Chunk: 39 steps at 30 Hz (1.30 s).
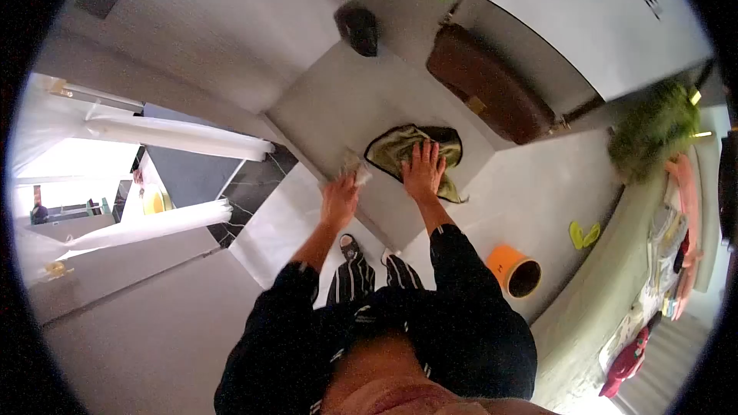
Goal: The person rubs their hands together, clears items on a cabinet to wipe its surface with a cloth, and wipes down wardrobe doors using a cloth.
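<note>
My right hand (424,172) lies flat, fingers stretched out, on an olive-green cloth (393,151) with a dark edge. The cloth is spread, somewhat rumpled, over a grey flat top (323,107). Near that top's left edge, my left hand (340,198) has its fingers closed around a crumpled, pale, see-through-looking piece (355,167). Whether that piece is plastic or tissue I cannot make out. A dark rounded object (358,28) sits at the far corner of the grey top.
A brown bag (492,84) hangs beside the grey top, below a white paper bag (576,15). On the floor stand an orange bin (513,269) and yellow-green slippers (584,235). A bed edge (592,300) runs along the right; a doorway (192,161) opens at left.
</note>
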Available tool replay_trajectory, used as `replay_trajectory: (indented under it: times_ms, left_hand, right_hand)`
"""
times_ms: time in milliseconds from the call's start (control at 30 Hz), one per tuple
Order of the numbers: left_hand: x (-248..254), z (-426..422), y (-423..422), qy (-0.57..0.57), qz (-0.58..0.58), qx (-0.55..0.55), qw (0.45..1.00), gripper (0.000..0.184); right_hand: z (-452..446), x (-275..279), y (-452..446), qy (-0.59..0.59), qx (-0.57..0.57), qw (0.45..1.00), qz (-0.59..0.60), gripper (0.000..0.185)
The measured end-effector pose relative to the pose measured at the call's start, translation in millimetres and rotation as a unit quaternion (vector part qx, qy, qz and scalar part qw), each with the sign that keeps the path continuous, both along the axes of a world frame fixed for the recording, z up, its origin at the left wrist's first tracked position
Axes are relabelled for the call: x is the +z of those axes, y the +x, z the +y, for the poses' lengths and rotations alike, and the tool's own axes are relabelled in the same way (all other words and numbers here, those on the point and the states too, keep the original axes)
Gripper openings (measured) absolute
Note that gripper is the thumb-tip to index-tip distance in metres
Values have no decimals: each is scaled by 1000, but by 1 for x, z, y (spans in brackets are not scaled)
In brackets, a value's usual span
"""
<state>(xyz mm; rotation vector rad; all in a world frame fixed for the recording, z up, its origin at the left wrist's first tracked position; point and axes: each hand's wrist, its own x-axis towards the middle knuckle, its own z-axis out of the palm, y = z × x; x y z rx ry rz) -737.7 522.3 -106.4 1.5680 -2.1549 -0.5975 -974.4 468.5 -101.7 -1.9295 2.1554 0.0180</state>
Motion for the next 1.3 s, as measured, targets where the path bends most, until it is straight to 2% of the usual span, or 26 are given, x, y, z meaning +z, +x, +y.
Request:
replay_trajectory:
  times_ms: [33,100,133,167,200,267,300,333,367,433,500,533,567,633,733,833,867,933,1033,1133,1167,1200,1233,1267,1300]
  left_hand:
    - [-31,2,6,82,145,42,985,31]
    - [-28,2,10,112,162,32,980,28]
    - [17,-4,8,56,36,-22,998,26]
    - [40,-11,9,-3,-89,-76,993,25]
    - [3,-10,16,53,-9,-58,997,22]
    - [7,-24,16,73,-35,-49,996,22]
    - [13,-30,17,87,-47,-46,994,23]
    - [19,-45,21,159,27,-73,984,27]
    - [12,-58,26,156,63,-40,985,30]
    - [-9,-91,36,153,135,21,979,34]
    - [0,-155,52,125,65,-34,989,51]
    - [24,-192,51,93,105,-19,990,57]
    - [46,-221,47,72,66,-26,995,65]
    - [72,-292,41,32,-18,-60,998,77]
    - [117,-371,11,28,-146,-91,985,89]
    - [116,-427,-23,-66,-164,-94,980,95]
    - [111,-437,-31,-43,-174,-91,980,96]
    - [103,-448,-38,3,-197,-80,977,98]
    - [111,-431,-38,-13,-165,-35,986,94]
    - [158,-397,-3,129,-114,-45,984,92]
    - [136,-384,15,76,-64,-47,994,90]
    - [123,-364,32,57,-71,-40,995,89]
    - [124,-340,55,57,-24,-52,997,89]
    - [106,-313,80,-89,79,-72,990,88]
    - [113,-283,105,-52,86,-52,994,87]
  right_hand:
    - [-15,-9,7,-22,-16,1000,12,61]
    - [-50,-21,4,-68,-32,997,10,60]
    - [-74,-29,0,-94,-43,995,12,60]
    - [-99,-34,0,-121,-54,991,14,61]
    - [-130,-31,6,-93,-73,993,9,60]
    - [-176,-15,26,-37,-114,993,-5,58]
    - [-181,-11,41,-28,-60,998,17,57]
    - [-183,-9,59,-17,-7,999,40,57]
    - [-186,-4,73,-7,45,997,63,57]
    - [-161,-31,90,-51,124,991,9,54]
    - [-111,-4,99,0,157,987,-14,52]
    - [-83,0,101,32,149,988,-8,52]
    - [-50,9,98,58,143,988,-2,52]
    - [-8,20,88,92,70,992,-46,53]
    - [19,18,74,69,-107,992,10,55]
    - [-1,0,48,11,-232,969,82,56]
    - [-15,-9,37,-6,-281,955,92,56]
    - [-56,-28,15,-41,-373,921,109,57]
    - [-122,-52,4,-27,-448,882,142,60]
    - [-187,19,68,52,-395,917,18,61]
    - [-198,-27,78,-40,-322,934,148,60]
    - [-224,-28,99,24,-301,944,131,60]
    - [-244,-7,116,-13,-281,959,36,58]
    - [-262,-8,128,-57,-231,971,37,57]
    - [-283,-15,139,-90,-203,975,11,56]
